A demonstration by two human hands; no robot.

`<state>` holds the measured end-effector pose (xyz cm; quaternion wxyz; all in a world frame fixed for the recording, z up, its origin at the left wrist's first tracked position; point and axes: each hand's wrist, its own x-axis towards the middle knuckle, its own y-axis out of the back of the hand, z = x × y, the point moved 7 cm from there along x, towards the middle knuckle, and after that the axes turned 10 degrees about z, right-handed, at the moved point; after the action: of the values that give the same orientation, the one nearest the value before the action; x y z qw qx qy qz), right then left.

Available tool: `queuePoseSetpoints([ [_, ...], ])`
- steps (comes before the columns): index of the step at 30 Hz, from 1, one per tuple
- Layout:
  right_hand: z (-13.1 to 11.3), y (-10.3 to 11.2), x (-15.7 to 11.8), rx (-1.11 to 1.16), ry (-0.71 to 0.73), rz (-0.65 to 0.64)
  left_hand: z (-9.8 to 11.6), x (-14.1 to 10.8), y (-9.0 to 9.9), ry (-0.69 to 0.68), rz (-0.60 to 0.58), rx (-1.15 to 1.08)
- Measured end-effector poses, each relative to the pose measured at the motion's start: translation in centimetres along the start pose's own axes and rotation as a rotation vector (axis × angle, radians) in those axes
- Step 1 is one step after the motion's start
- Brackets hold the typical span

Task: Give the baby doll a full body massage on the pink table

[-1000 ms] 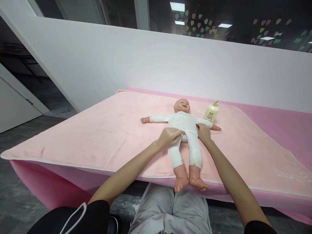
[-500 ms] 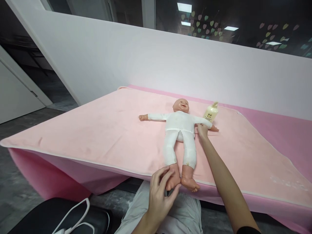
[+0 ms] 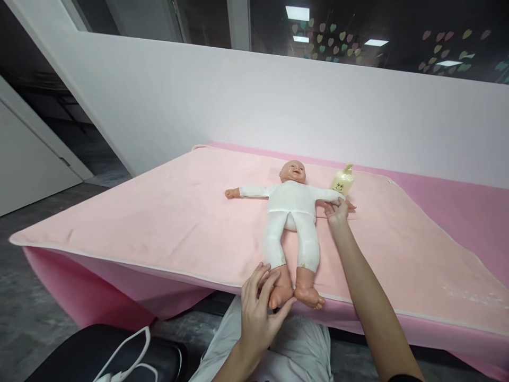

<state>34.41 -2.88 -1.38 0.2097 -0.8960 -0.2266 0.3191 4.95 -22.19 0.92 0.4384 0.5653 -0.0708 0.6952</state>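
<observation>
A baby doll (image 3: 292, 201) in a white bodysuit lies on its back on a pink blanket, arms stretched out to the sides, feet toward me at the table's front edge. My left hand (image 3: 258, 302) curves loosely round the doll's foot on the left, fingers on its side and thumb by its toes. At the doll's arm on the right, my right hand (image 3: 336, 212) has its fingers closed on the forearm near the wrist, partly hiding it. Just behind that arm stands a pale yellow pump bottle (image 3: 342, 180).
The pink blanket (image 3: 191, 212) covers the table, its white-trimmed front edge hanging near my lap. A white wall (image 3: 254, 106) rises behind. At the lower left are a black seat (image 3: 99, 355) and a white cable (image 3: 127, 350).
My right hand has shifted along the doll's arm from near the elbow toward the wrist. My left hand stays at the foot. The camera view has shifted slightly.
</observation>
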Motion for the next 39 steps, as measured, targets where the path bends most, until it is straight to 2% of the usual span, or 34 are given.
queuePoseSetpoints([
  [6,0.3,-0.5,0.2,0.023,-0.061,-0.066,-0.8,0.5,-0.2,-0.016,-0.068,0.071],
  [9,0.2,-0.2,0.3,-0.071,0.005,-0.024,-1.9,1.4,0.1,0.100,-0.116,-0.001],
  [11,-0.5,0.1,0.0,-0.216,0.149,0.063,-2.7,2.7,0.6,0.201,-0.154,-0.076],
  [13,-2.0,-0.3,-1.1,-0.392,0.401,0.124,-3.1,4.9,1.2,0.255,-0.158,-0.146],
  [14,-2.8,-1.1,-2.0,-0.482,0.551,0.121,-3.2,6.4,1.5,0.269,-0.136,-0.167],
  [16,-3.6,-3.5,-4.4,-0.680,0.831,0.022,-3.2,9.4,1.4,0.267,-0.104,-0.200],
  [18,-3.0,-6.3,-7.0,-0.935,1.040,-0.135,-3.1,12.1,-0.3,0.234,-0.152,-0.237],
  [20,-1.2,-8.6,-9.1,-1.258,1.176,-0.265,-3.0,14.0,-3.2,0.208,-0.239,-0.258],
  [23,1.5,-10.3,-10.6,-1.674,1.264,-0.292,-3.1,15.0,-7.6,0.193,-0.369,-0.263],
  [25,2.4,-10.8,-10.8,-1.781,1.271,-0.289,-3.1,14.8,-9.2,0.185,-0.436,-0.262],
  [26,2.5,-10.8,-10.8,-1.781,1.267,-0.296,-3.0,14.7,-9.5,0.180,-0.458,-0.271],
  [28,2.2,-10.5,-10.3,-1.693,1.235,-0.304,-2.9,14.5,-8.5,0.186,-0.447,-0.320],
  [29,1.7,-10.1,-9.7,-1.612,1.202,-0.272,-3.1,14.4,-7.4,0.203,-0.414,-0.357],
  [31,0.2,-8.3,-8.2,-1.390,1.109,-0.125,-4.0,14.0,-4.6,0.272,-0.312,-0.426],
  [34,-0.9,-4.3,-5.3,-1.010,0.876,0.116,-5.7,11.6,-1.1,0.431,-0.180,-0.470],
  [37,0.5,-1.1,-3.0,-0.637,0.549,0.199,-6.6,8.0,1.0,0.567,0.052,-0.485],
  [39,1.6,-0.3,-2.4,-0.454,0.398,0.216,-6.2,6.4,1.3,0.581,0.164,-0.434],
])
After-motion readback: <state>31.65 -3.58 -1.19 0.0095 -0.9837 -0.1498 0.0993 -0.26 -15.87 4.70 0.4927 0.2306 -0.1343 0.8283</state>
